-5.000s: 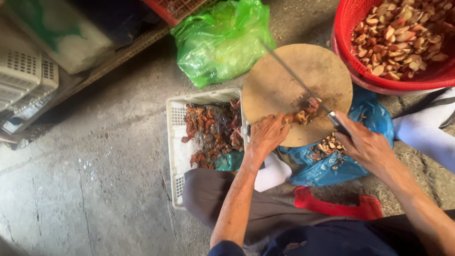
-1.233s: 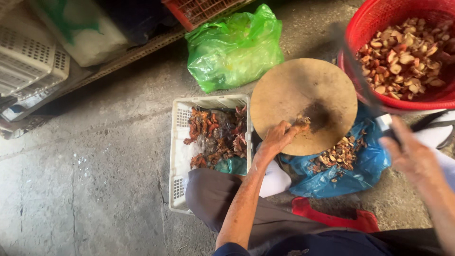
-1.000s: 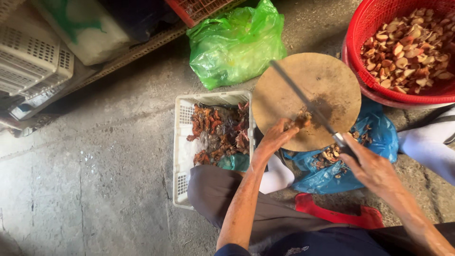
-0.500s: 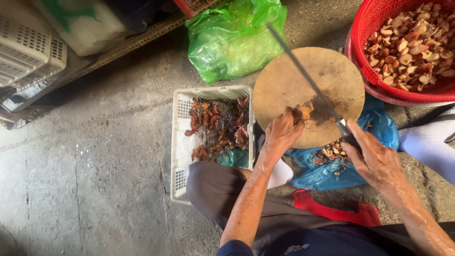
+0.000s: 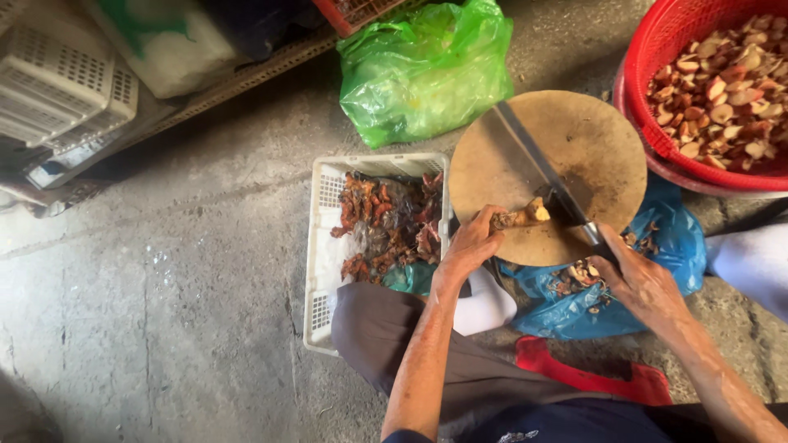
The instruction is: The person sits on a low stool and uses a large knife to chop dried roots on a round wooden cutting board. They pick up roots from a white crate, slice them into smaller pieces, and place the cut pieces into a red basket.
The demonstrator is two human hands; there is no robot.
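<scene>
My left hand (image 5: 472, 246) pins a brown knobbly root piece (image 5: 525, 216) to the near edge of a round wooden chopping block (image 5: 599, 156). My right hand (image 5: 640, 283) grips the handle of a long cleaver (image 5: 538, 168), whose blade lies slanted across the block with its edge next to the root's cut end. A white slotted crate (image 5: 324, 246) of reddish-brown roots stands to the left of the block. Under the block's near side a blue plastic bag (image 5: 673, 246) holds cut pieces.
A red basket (image 5: 657, 49) full of sliced pieces stands at the top right. A green plastic bag (image 5: 423, 70) lies behind the crate. White crates (image 5: 57, 90) and a sack are stacked at the top left. Bare concrete floor (image 5: 148, 312) stretches to the left. My knee is below the crate.
The right hand swung the cleaver off to the right, then brought it back down onto the block beside the root. The left hand stayed on the root throughout.
</scene>
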